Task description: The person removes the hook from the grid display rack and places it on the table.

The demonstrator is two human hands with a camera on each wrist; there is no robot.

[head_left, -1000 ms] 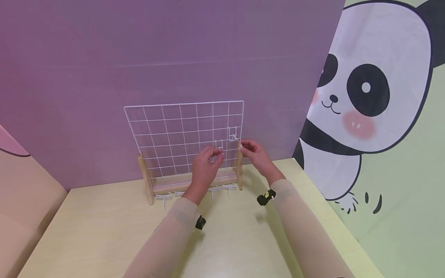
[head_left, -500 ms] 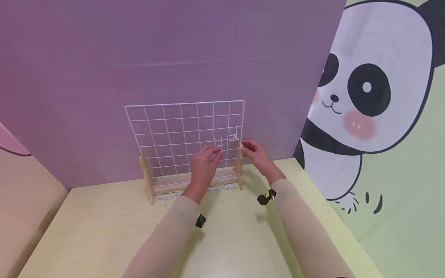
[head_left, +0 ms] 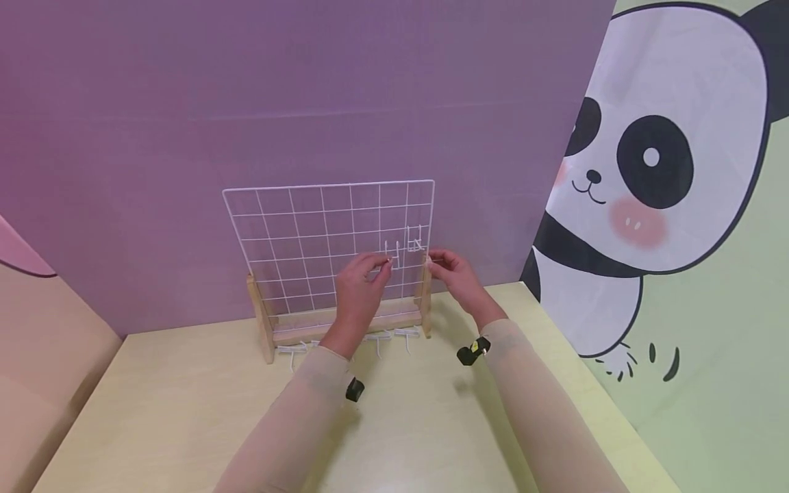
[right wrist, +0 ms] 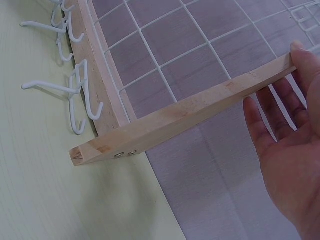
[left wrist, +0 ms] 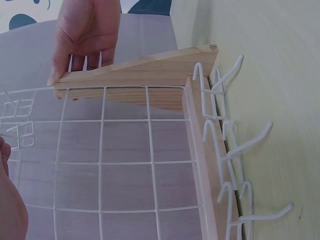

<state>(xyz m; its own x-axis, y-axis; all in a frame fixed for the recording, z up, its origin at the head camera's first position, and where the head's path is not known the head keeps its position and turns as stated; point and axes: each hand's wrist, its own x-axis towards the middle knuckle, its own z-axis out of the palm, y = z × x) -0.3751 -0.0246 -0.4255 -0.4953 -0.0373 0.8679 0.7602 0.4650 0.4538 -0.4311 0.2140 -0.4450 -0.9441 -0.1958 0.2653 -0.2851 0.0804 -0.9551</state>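
In the head view my left hand [head_left: 359,291] pinches a white wire hook [head_left: 397,266] by its prong, at the right part of a white wire grid panel [head_left: 327,185]. The hook's back lies against the grid; whether its tips are over a wire I cannot tell. Just up and right of it, another white hook [head_left: 415,246] hangs on the grid. My right hand [right wrist: 292,145] holds the top of the stand's right wooden upright [right wrist: 185,110], thumb on one face and fingers behind. Only an edge of my left hand [left wrist: 12,205] shows in the left wrist view.
Several white hooks [head_left: 405,333] lie in a row along the stand's front base [head_left: 296,333] on the light wooden table [head_left: 185,411]. A left wooden upright [head_left: 260,318] carries the other end of the grid. A purple backdrop [head_left: 308,82] stands close behind.
My left hand has moved slightly up and left, and the hook in it has risen and shifted a little right against the grid. The right hand keeps its place on the upright.
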